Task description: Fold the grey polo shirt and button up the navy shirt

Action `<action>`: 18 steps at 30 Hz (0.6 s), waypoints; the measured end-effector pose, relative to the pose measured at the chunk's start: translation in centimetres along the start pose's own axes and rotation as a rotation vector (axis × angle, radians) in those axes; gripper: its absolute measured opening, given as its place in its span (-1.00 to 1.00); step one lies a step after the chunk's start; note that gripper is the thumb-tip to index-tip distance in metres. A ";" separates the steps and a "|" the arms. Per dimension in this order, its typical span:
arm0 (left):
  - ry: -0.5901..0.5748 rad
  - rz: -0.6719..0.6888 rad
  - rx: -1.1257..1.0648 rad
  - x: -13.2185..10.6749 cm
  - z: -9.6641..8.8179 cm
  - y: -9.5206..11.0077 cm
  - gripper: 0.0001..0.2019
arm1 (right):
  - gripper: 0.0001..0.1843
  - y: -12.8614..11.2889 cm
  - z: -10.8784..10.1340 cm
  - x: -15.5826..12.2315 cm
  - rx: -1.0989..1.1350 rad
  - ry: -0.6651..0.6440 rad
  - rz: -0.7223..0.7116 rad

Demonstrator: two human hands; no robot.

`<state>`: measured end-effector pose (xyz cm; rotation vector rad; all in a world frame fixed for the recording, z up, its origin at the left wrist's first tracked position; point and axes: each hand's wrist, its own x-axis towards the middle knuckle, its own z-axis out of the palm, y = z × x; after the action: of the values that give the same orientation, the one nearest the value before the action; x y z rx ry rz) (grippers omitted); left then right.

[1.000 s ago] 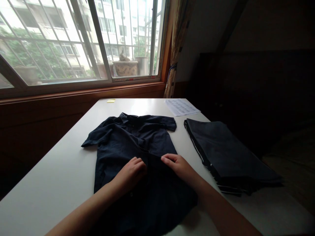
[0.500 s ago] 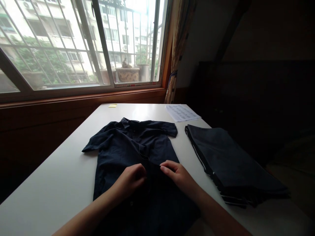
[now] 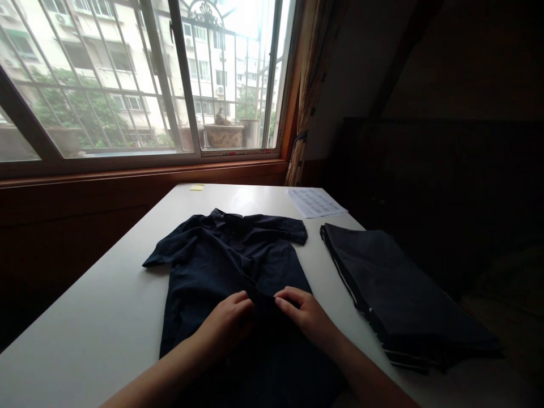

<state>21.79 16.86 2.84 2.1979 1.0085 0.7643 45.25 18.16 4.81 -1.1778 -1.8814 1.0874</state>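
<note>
A dark navy short-sleeved shirt lies spread on the white table, its collar toward the window and its front opening running down the middle. My left hand is closed on the shirt front near the middle, its fingertips partly hidden against the dark cloth. Just to its right, my right hand pinches the shirt's front between thumb and forefinger. A small gap separates the two hands. The lower part of the shirt runs into deep shadow between my forearms.
To the right lies a stack of dark cloth pieces with pale edges showing. Printed papers rest at the table's far right corner, and a yellow sticky note at the far left. Beyond are a barred window and a tied curtain.
The whole view has shifted slightly, so the scene sits a little lower. Both hands stay at the shirt front, and the cloth at the opening between them is somewhat more bunched.
</note>
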 end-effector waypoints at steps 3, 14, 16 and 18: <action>0.011 -0.023 0.068 0.0 0.2 -0.2 -0.85 | -0.73 -0.1 0.0 0.0 -0.026 -0.007 -0.030; -0.003 -0.069 0.128 0.3 0.3 -0.2 -0.88 | -0.56 -0.7 0.5 -0.6 -0.068 -0.055 -0.074; -0.008 -0.066 0.105 0.4 0.2 -0.2 -0.89 | -0.54 -0.6 0.7 -0.5 -0.041 -0.033 -0.036; -0.019 -0.066 0.080 0.5 0.1 -0.3 -0.87 | -0.59 -0.5 0.9 -0.3 -0.044 -0.025 -0.017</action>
<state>22.00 17.41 2.67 2.2232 1.1134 0.6830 44.43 17.44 4.80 -1.1763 -1.9396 1.0610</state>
